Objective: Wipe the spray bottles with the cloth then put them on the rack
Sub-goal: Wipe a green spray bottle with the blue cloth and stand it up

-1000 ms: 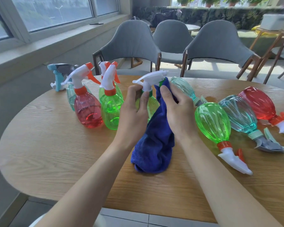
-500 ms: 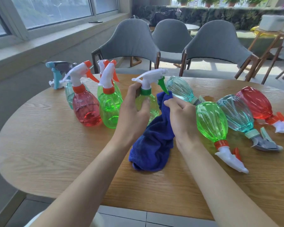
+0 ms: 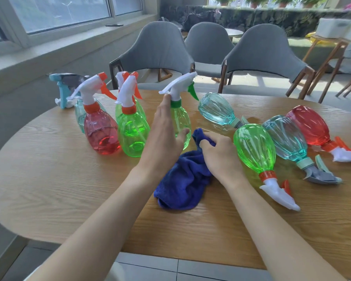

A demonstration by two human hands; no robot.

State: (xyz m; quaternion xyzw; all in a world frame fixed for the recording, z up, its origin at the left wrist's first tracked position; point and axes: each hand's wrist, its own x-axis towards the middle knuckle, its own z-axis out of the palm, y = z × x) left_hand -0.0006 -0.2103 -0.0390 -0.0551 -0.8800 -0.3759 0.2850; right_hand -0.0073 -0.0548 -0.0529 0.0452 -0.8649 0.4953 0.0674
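Spray bottle (image 3: 181, 120), pale green with a green collar and a white trigger head, stands upright with its base down at the tabletop (image 3: 49, 179). The left hand (image 3: 164, 134) grasps it from its left side, with the thumb curled across the front of the body and the forefinger reaching up to the neck. Just right of the spray bottle's base, the right hand (image 3: 221, 155) has its fingers (image 3: 206, 147) clenched on a blue cloth (image 3: 184, 183). The cloth's top fold lies just beside the spray bottle's lower body. The rest lies bunched on the wood in front of the spray bottle.

Left of the spray bottle, more bottles stand upright. An upright green bottle (image 3: 133, 134) with an orange collar is just beside the left hand, and a second green bottle (image 3: 141, 112) stands behind it. Next comes an upright red bottle (image 3: 101, 134). Farthest left is an upright teal bottle (image 3: 79, 114), mostly hidden behind the red one.

Right of the spray bottle, four bottles lie on their sides with their heads pointing away from it. A lying teal bottle (image 3: 217, 110) is nearest, and a lying green bottle (image 3: 255, 151) is just beside the right hand. Then come a second lying teal bottle (image 3: 288, 140) and, farthest, a lying red bottle (image 3: 310, 126).

Beyond the spray bottle, past the far edge of the tabletop, stand grey chairs (image 3: 158, 49).
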